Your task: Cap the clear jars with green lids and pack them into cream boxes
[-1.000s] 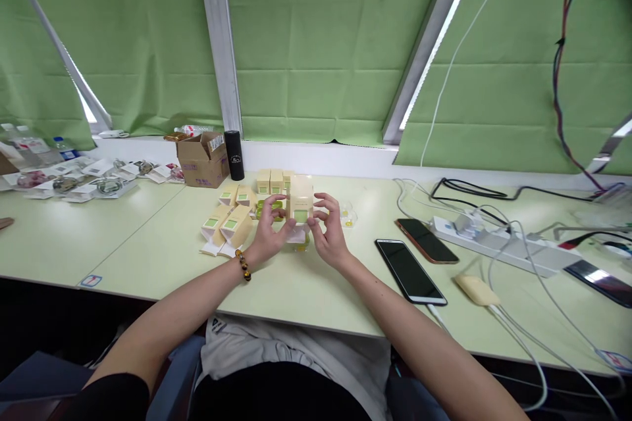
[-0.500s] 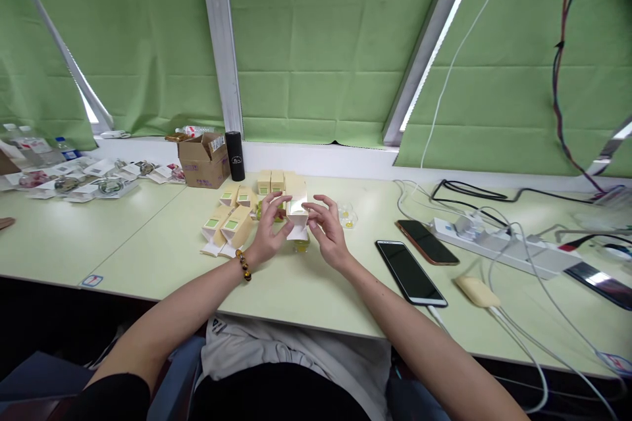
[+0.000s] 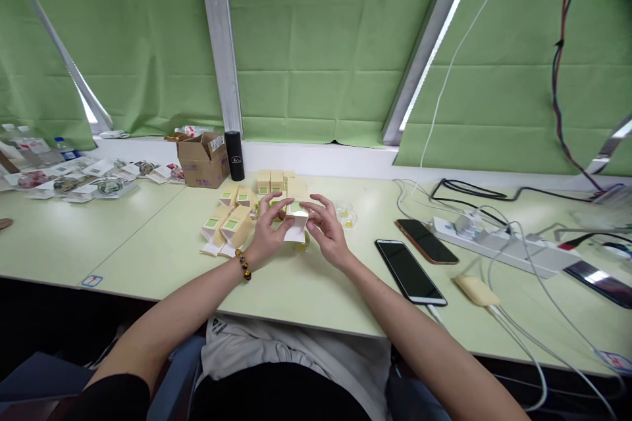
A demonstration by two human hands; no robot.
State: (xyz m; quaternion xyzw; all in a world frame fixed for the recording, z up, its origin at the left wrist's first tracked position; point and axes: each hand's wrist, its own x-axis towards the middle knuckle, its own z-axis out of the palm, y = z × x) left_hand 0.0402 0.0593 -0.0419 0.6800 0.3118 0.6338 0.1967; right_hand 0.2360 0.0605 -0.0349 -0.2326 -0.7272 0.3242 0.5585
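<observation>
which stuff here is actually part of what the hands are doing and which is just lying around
In hand: left hand and right hand both hold the small cream box, its white flap open; a small jar beneath it; matching cream boxes beside.

Lying about: two phones, power strip, cardboard carton, black cylinder.

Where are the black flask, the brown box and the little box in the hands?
Flask [image 3: 234,154], head view, middle of its body.
Brown box [image 3: 201,166], head view, front wall.
Little box [image 3: 297,212], head view, pale face between both hands.
</observation>
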